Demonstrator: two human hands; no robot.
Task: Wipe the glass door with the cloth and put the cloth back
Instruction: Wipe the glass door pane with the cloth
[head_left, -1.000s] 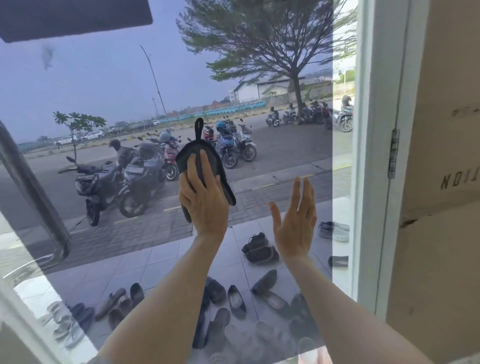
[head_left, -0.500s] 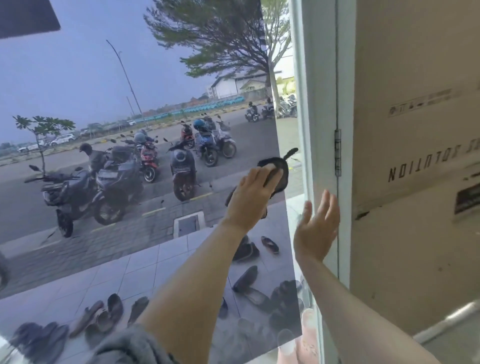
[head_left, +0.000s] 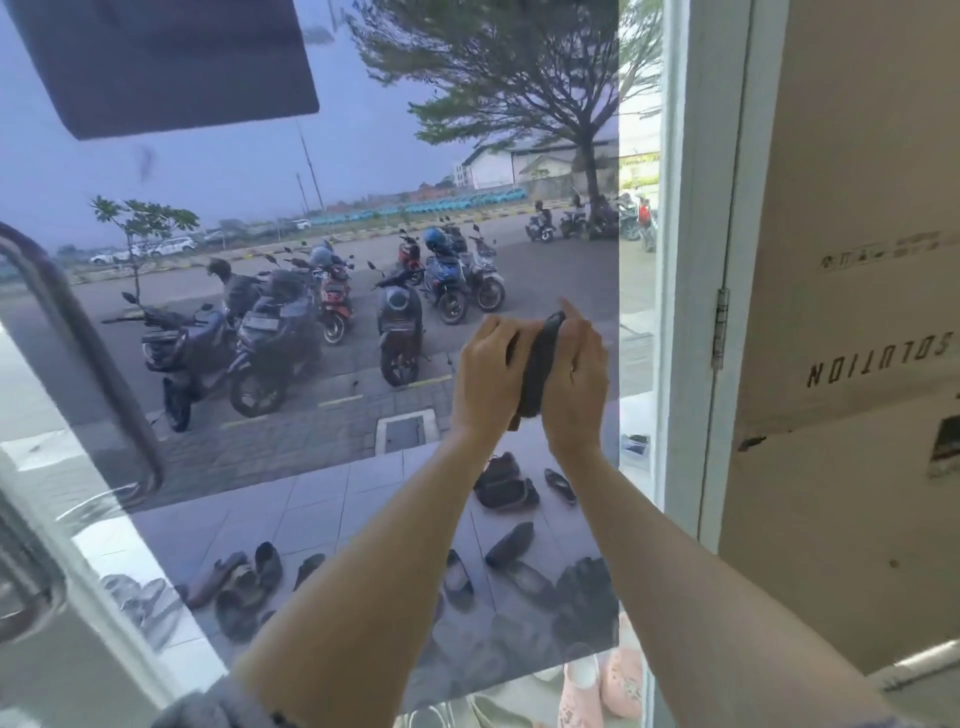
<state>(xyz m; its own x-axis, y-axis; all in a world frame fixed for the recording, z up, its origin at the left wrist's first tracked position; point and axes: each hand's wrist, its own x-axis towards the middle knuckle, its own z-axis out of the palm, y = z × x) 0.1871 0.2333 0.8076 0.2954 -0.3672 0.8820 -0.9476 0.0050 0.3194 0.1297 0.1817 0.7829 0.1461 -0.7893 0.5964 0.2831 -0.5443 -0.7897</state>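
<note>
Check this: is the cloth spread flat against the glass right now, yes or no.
No. The dark cloth is bunched up and clasped between the left hand and right hand.

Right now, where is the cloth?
In the head view, the dark cloth is pressed between the left hand and right hand, right of centre, near the white door frame.

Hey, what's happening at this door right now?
A person stands at a tinted glass door and holds a dark cloth between both hands, the left hand on one side and the right hand on the other. The cloth looks bunched or folded up, as if it is being gathered rather than wiped flat on the glass. A streak shows high on the pane. Parked motorbikes and shoes show through it.
</note>
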